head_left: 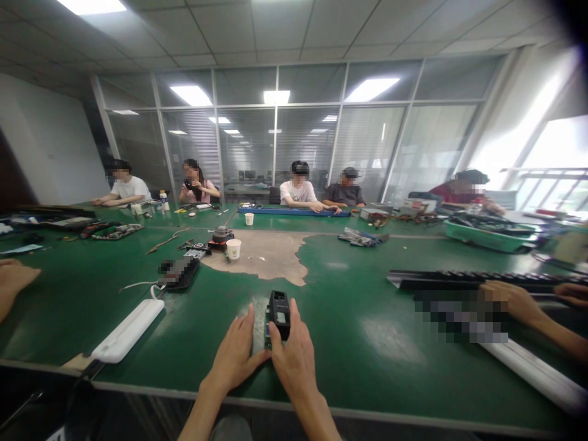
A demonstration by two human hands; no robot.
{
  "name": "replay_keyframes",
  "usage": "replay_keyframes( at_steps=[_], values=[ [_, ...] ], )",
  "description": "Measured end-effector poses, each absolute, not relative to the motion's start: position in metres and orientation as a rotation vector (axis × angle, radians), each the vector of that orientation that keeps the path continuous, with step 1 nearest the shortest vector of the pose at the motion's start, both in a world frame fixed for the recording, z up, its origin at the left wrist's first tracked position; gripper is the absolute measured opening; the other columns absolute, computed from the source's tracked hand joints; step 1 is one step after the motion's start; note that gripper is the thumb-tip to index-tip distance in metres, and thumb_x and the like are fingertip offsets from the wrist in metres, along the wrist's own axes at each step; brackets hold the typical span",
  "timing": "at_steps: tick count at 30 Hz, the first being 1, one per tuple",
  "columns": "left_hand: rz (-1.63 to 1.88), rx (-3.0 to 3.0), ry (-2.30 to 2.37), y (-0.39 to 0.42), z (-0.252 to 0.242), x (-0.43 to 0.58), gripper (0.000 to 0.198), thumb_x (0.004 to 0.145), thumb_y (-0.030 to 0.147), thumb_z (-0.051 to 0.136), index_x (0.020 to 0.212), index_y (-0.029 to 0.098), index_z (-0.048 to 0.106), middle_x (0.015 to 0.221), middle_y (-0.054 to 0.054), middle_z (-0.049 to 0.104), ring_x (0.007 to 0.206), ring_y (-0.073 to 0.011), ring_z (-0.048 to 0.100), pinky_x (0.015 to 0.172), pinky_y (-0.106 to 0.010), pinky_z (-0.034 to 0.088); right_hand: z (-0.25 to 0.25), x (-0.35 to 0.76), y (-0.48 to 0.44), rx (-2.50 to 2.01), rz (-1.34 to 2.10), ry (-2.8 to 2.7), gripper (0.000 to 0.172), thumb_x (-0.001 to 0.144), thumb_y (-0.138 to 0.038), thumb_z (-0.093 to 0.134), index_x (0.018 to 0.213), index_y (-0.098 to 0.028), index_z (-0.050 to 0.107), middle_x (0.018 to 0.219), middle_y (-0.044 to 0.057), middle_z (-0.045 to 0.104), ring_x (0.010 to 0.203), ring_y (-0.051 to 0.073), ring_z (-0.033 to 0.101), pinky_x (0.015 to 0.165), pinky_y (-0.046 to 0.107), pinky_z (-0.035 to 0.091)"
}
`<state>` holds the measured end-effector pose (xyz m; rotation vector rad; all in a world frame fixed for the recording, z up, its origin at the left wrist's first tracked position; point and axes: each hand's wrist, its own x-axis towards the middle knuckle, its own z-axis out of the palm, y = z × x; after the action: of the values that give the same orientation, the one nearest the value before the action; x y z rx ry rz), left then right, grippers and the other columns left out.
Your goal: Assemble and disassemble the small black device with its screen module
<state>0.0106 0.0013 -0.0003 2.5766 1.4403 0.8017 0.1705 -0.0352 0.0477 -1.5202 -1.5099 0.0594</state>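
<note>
In front of me a small black plastic device housing (280, 309) stands on the green table, with square openings at its top and a pale label on its face. A strip of green and blue parts, perhaps a circuit board, shows along its left side. My right hand (296, 349) grips the housing, with the thumb on its near left side and the fingers along its right edge. Just left of it, my left hand (234, 352) is open with fingers stretched forward, its thumb reaching to the right thumb. No object shows in the left hand.
A white power strip (128, 331) lies to the left. Ahead are a paper cup (233, 248) and a brown sheet (271, 254). Other people's hands (514, 303) work at the right, near a long dark rail (450, 280). A green basket (489, 239) stands farther back.
</note>
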Motion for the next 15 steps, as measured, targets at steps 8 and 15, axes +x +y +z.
replay_keyframes(
  at_steps=[8,15],
  values=[
    [0.791,2.616,1.414,0.002,-0.003,0.009,0.085,0.084,0.032,0.051,0.148,0.016,-0.003,0.154,-0.016,0.02,0.138,-0.0277,0.03,0.111,-0.05,0.029,0.038,0.152,-0.03,-1.555,-0.079,-1.6,0.064,0.09,-0.036,0.044,0.144,-0.007,0.025,0.134,0.019,0.049,0.112,0.029,0.052,0.093,0.043,0.042],
    [0.748,2.594,1.411,0.0,0.002,0.011,0.092,0.079,0.026,0.052,0.148,0.014,-0.009,0.154,-0.016,0.019,0.138,-0.0266,0.028,0.113,-0.05,0.024,0.02,0.15,-0.032,-1.617,-0.096,-1.639,0.065,0.088,-0.032,0.047,0.144,-0.007,0.024,0.134,0.018,0.05,0.107,0.028,0.056,0.089,0.041,0.045]
  ],
)
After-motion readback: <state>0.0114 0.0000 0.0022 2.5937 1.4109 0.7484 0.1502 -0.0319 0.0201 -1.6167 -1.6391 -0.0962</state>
